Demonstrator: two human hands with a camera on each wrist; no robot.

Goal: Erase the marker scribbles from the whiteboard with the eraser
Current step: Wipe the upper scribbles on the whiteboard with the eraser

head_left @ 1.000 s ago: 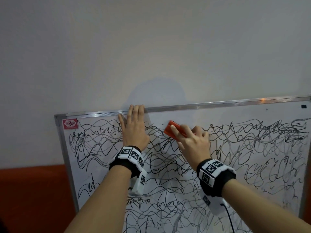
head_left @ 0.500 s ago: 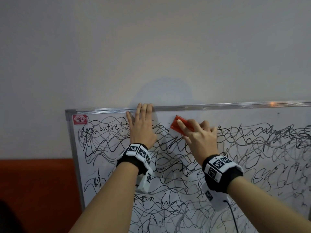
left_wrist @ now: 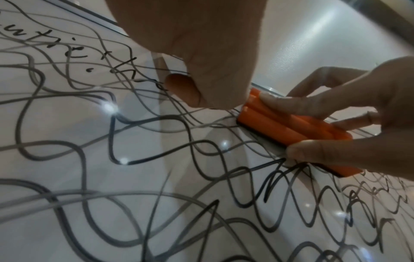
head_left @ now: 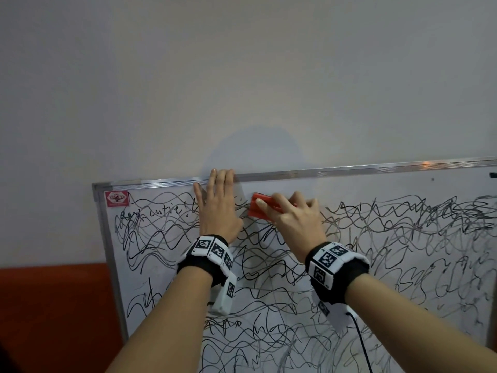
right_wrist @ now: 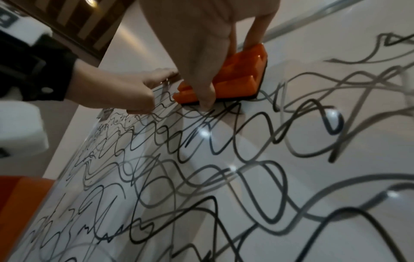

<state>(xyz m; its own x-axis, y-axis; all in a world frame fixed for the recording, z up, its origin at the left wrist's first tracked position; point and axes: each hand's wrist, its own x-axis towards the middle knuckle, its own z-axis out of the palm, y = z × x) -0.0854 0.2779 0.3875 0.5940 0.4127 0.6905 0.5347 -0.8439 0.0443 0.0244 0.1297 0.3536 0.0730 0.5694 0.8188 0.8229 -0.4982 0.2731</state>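
A whiteboard (head_left: pixel 403 184) in a metal frame leans against a pale wall, covered in black marker scribbles (head_left: pixel 390 227). My right hand (head_left: pixel 293 216) grips an orange eraser (head_left: pixel 258 208) and holds it flat against the board near the top edge. The wrist views show the eraser (left_wrist: pixel 291 127) (right_wrist: pixel 235 79) with its dark felt on the surface, fingers over its back and thumb at its lower side. My left hand (head_left: pixel 217 203) lies flat on the board just left of the eraser, straight fingers reaching the top frame. A small patch around the eraser looks wiped.
A red label (head_left: pixel 116 198) sits in the board's top left corner. An orange-red surface (head_left: pixel 53 305) lies left of the board, below the wall. A black cable (head_left: pixel 363 343) hangs from my right wrist device. Scribbles (right_wrist: pixel 201 177) fill the board below and right.
The eraser and my right hand have shifted slightly along the top rows of scribbles. My left hand stays flat at the top frame. The view has moved a little to the left.
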